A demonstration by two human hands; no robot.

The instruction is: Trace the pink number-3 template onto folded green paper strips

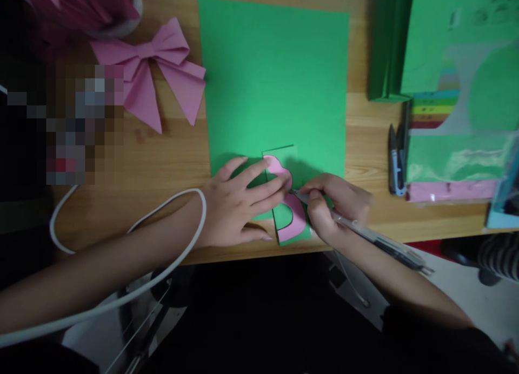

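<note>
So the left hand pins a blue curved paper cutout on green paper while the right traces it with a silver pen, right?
No. The head view shows the curved paper cutout is pink, not blue; the right hand holds the silver pen.

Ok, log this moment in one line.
left hand: pressing pink template | right hand: holding pen, tip at template edge | below: green sheet

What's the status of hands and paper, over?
Left hand flat on pink template. Right hand gripping pen, tip at template edge. Small green piece beneath; nothing blocking.
</note>
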